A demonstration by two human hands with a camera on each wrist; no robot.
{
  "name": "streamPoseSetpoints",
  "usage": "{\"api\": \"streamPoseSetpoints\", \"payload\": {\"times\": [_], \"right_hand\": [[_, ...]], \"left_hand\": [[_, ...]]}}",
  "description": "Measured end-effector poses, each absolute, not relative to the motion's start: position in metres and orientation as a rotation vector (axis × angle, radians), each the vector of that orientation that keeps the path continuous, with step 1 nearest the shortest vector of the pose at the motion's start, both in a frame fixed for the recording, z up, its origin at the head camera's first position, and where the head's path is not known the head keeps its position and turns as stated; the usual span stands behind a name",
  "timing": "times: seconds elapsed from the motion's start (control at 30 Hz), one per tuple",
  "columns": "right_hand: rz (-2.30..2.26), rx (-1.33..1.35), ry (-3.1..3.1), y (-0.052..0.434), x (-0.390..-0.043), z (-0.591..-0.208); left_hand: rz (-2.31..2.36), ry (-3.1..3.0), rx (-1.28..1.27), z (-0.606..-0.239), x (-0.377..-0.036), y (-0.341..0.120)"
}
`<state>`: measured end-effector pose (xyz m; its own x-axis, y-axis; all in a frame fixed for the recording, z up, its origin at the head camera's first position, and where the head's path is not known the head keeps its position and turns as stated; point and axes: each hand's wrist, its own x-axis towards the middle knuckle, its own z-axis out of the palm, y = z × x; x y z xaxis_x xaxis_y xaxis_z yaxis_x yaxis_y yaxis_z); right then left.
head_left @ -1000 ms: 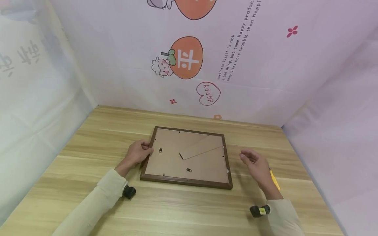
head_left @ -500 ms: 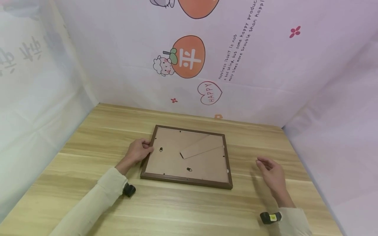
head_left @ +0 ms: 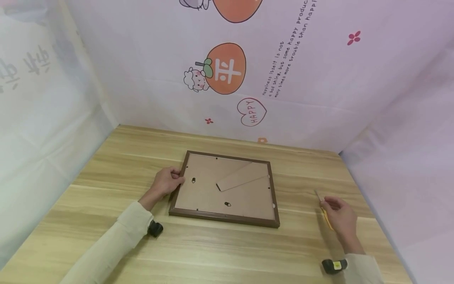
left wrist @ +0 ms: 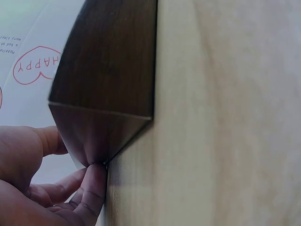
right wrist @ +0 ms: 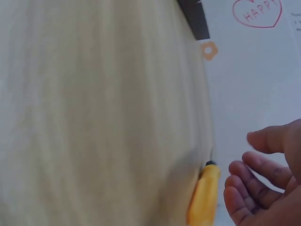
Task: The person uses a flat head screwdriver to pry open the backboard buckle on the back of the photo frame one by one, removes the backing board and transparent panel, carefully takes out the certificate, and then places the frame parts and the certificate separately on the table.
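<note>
Head view: right hand (head_left: 342,219) has drawn back beside yellow tool (head_left: 326,217), fingers relaxed; left hand (head_left: 166,182) still grips frame (head_left: 224,188).

Makeshift recording booth: cartoon-print backdrop (head_left: 227,71), wooden table (head_left: 220,248).

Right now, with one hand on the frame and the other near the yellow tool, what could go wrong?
The slim yellow-handled tool lies near the wooden table edge; the right hand, not yet gripping it, might knock it off. The left hand holds only one side of the face-down brown picture frame, which may slide.
</note>
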<state>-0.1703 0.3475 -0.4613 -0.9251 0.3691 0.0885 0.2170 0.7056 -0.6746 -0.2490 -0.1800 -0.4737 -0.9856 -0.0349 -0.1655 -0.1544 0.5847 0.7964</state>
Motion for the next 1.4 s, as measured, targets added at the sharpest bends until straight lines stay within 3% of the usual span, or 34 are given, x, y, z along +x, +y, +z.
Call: {"api": "streamPoseSetpoints", "payload": {"times": [0.9,1.4], "right_hand": [[0.860,-0.580,-2.835,0.364,-0.168,-0.475],[0.743,-0.223,-2.702,0.314,-0.189,-0.441]], "left_hand": [[1.354,2.687,-0.146,-0.478,-0.249,-0.184],[1.337,2.710,-0.125,-0.476,-0.250,-0.183]]}}
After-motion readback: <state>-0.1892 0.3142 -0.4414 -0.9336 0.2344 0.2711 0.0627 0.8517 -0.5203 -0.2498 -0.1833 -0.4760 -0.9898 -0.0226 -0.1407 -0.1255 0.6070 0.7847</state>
